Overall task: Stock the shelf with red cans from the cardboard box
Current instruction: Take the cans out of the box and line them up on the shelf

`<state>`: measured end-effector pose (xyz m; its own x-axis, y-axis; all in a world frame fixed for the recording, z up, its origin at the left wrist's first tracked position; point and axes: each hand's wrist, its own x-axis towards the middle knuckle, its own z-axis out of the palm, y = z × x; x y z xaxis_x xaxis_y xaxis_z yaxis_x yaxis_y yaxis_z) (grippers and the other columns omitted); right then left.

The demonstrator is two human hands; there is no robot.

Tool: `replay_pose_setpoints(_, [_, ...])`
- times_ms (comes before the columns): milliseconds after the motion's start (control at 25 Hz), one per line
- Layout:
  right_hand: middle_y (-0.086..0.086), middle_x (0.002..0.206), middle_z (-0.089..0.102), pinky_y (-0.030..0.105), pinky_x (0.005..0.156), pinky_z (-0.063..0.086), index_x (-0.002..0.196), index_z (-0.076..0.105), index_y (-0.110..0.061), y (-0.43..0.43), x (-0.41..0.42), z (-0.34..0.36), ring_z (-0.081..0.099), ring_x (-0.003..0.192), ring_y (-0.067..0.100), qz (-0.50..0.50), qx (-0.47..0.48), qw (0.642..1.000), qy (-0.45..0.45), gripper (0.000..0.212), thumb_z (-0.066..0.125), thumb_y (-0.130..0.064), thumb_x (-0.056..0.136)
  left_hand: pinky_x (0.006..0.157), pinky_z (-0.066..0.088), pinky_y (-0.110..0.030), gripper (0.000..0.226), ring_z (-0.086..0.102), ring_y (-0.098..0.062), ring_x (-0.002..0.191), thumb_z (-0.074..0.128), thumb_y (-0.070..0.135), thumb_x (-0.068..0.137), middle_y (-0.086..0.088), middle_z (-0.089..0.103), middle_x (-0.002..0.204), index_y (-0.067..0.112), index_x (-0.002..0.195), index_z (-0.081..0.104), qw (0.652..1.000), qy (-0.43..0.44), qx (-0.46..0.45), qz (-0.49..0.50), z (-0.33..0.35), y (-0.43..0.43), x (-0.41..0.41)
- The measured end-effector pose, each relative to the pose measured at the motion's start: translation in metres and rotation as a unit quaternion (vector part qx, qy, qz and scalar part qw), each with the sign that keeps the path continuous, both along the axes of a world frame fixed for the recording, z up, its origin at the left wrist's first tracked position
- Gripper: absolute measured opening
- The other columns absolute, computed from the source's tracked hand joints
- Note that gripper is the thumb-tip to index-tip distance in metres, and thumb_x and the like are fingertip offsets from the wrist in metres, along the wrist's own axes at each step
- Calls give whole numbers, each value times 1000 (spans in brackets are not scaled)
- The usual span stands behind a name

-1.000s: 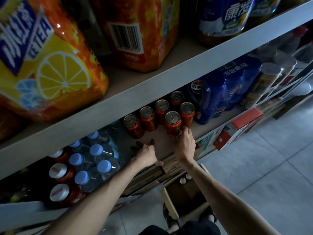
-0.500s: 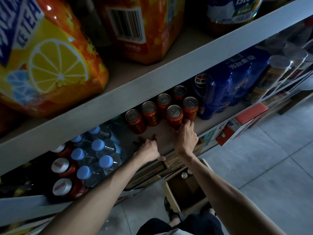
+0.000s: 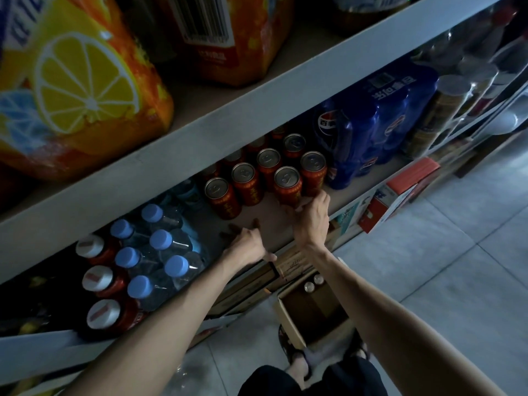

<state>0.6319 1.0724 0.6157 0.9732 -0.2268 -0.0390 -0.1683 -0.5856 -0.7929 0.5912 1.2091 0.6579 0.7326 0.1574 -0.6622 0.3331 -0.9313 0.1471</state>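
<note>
Here the risk is a nudge: the right hand wraps its fingers round the front can on the shelf, and pushing it crooked could, I judge, knock the standing red cans just behind. The left hand rests spread and empty on the shelf edge. The can is red with gold lettering and a dull silver top, upright. Two more tops show in the cardboard box on the floor.

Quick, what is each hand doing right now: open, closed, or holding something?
Left hand: open, flat on the shelf board, holding nothing.
Right hand: closed around the front red can.
</note>
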Motion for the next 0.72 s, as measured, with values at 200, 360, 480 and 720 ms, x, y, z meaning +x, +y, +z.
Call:
replay_pose_setpoints(200, [11,124,43,34,89,41,131,34,-5,-9,6,3,46,108,22,34,68,997,26,75,81,-31,77,100,46,-40,94,50,-40,126,77,57,71,-30,46,139,1,138,44,1000,23,-7,10,4,-1,3])
replay_pose_setpoints(360, [4,119,45,33,87,48,126,44,-7,-29,-5,8,52,104,20,60,81,995,21,60,78,-26,80,111,36,-44,95,36,-39,138,77,45,77,-26,36,149,11,150,27,1000,-3,-24,12,4,-6,-3])
replay_pose_setpoints(480, [-10,105,52,26,77,52,109,55,-21,-76,-32,4,55,89,5,68,83,993,-46,23,67,-21,88,117,27,-45,84,21,-35,146,70,27,87,-22,16,160,16,154,20,992,-125,-23,-15,4,-41,-21])
replay_pose_setpoints(720, [-4,85,69,22,61,43,94,63,-24,-194,-91,-68,64,75,16,75,25,995,55,18,65,-9,84,88,51,-35,32,59,-24,105,65,25,86,-5,60,116,13,115,59,939,-279,-135,-149,-38,-146,-46])
